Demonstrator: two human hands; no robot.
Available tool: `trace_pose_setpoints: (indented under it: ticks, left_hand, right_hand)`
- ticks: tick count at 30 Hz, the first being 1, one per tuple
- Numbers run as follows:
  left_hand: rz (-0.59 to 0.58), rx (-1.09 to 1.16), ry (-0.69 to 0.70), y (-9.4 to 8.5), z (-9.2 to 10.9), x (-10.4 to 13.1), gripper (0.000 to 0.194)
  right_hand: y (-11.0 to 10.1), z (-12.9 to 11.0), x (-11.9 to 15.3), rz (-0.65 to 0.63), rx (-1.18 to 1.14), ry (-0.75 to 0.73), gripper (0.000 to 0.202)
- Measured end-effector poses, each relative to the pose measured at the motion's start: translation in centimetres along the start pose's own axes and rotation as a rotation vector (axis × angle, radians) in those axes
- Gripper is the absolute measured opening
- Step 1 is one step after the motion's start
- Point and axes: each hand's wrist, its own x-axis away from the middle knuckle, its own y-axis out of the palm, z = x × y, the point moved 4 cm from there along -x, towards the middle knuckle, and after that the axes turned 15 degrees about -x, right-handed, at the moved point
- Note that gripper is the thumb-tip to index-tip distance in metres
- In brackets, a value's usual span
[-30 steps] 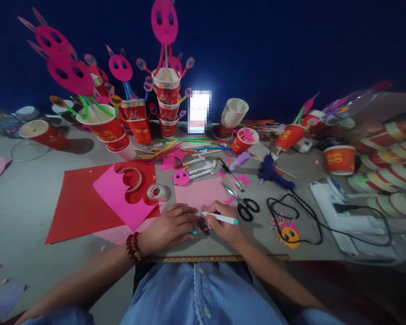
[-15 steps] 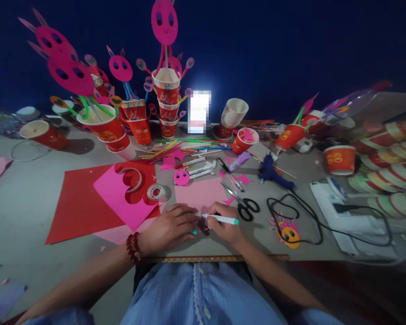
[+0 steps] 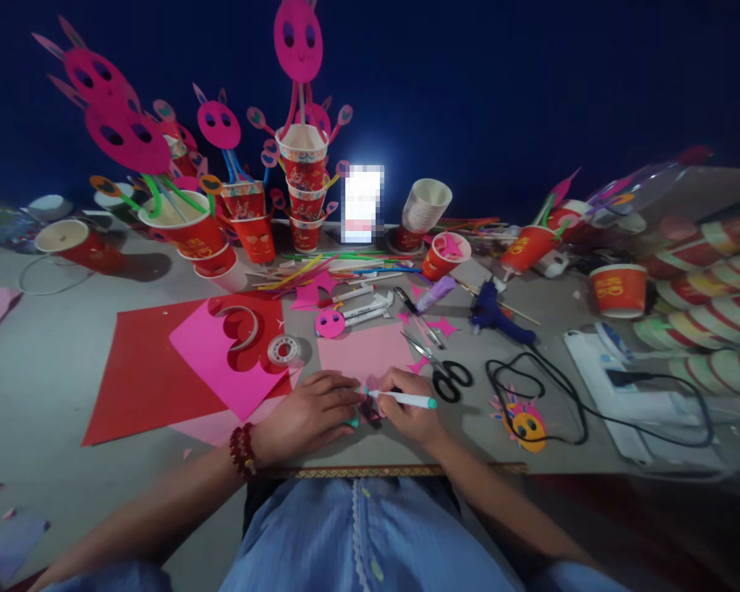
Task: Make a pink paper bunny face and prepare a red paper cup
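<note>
My right hand [image 3: 412, 409] grips a white marker [image 3: 410, 400] with a green end, its tip against a small pink paper piece [image 3: 373, 385] at the table's front edge. My left hand [image 3: 314, 409] steadies that piece with its fingertips, the fingers held together. A green marker cap [image 3: 353, 422] peeks out by my left thumb; whether the hand grips it I cannot tell. Just beyond the hands is a pale pink paper sheet [image 3: 363, 349]. Black-handled scissors [image 3: 447, 378] rest to the right of my right hand.
On red paper [image 3: 120, 386] at left are a pink sheet [image 3: 203, 337] and a tape roll [image 3: 284, 350]. At right are a blue glue gun [image 3: 499, 316] and its looping cord. Red paper cups [image 3: 247, 230] with pink paper figures line the back, near a bright blurred screen [image 3: 363, 201].
The right hand and marker have shifted only very slightly at the paper piece. The left hand stays in place, and nothing else has visibly moved.
</note>
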Motion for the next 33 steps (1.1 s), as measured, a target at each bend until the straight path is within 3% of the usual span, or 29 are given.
trace_pose_setpoints:
  ticks: [14, 20, 33]
  left_hand:
    - [-0.009, -0.001, 0.003, 0.1, -0.1, 0.1, 0.024]
    - [-0.005, 0.003, 0.008, 0.1, -0.1, 0.1, 0.026]
    - [-0.012, 0.018, 0.003, 0.0, 0.0, 0.0, 0.029]
  right_hand:
    - [-0.3, 0.7, 0.6, 0.083, -0.136, 0.024, 0.019]
    - [-0.8, 0.7, 0.4, 0.102, -0.203, 0.068, 0.008]
    - [-1.3, 1.1, 0.0, 0.061, -0.079, 0.003, 0.017]
